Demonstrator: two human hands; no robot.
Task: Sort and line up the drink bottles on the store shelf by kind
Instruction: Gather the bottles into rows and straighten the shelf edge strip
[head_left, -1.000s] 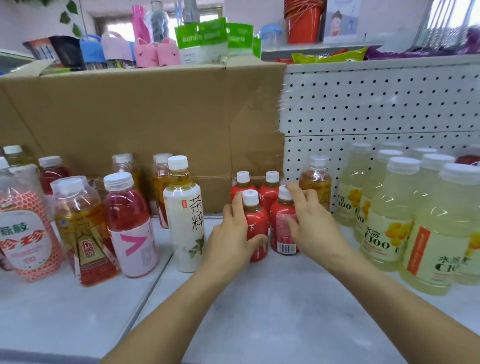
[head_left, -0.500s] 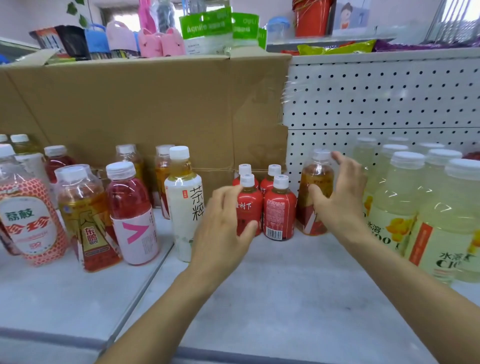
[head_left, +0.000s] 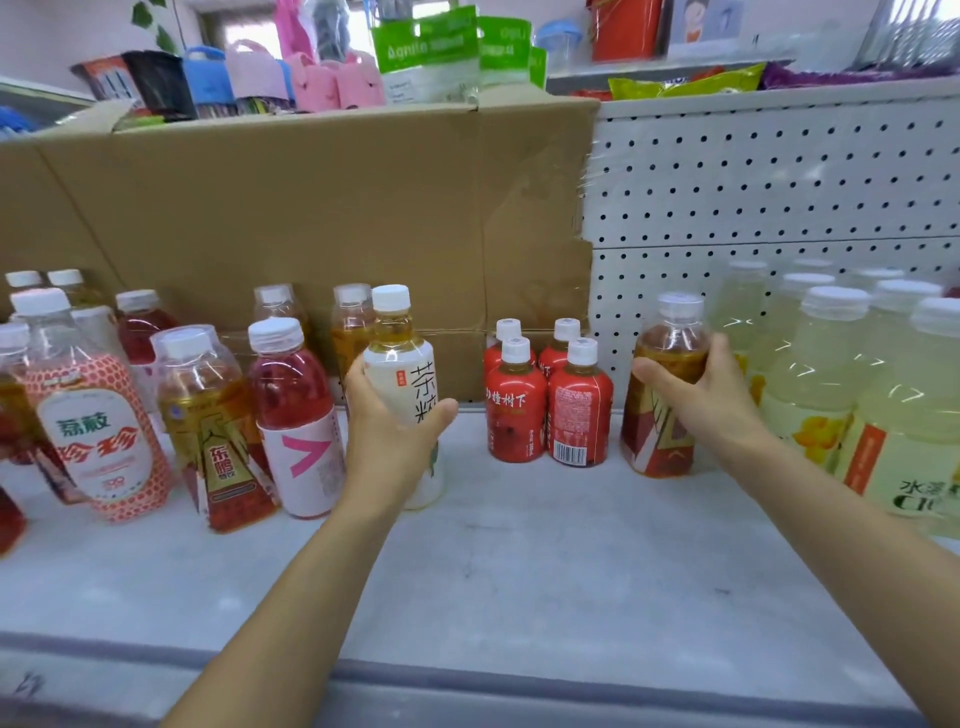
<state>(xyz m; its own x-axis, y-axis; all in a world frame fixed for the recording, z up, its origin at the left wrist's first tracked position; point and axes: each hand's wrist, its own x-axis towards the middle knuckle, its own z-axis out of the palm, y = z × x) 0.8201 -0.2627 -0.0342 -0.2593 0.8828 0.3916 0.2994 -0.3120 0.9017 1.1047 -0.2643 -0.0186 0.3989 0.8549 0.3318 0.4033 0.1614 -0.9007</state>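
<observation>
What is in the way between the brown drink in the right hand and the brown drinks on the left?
Four small red bottles stand on the shelf just left of the amber bottle the right hand grips. Further left, the white tea bottle in the left hand and a pink-label bottle also stand in between.

small bottles (head_left: 545, 410): red, white caps | tea bottle (head_left: 402, 371): white label | pegboard (head_left: 779, 176): white, black-dotted

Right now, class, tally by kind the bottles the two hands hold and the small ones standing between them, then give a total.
small red-label bottles: 4
white-label tea bottle, in the left hand: 1
amber bottle, in the right hand: 1
Total: 6
</observation>
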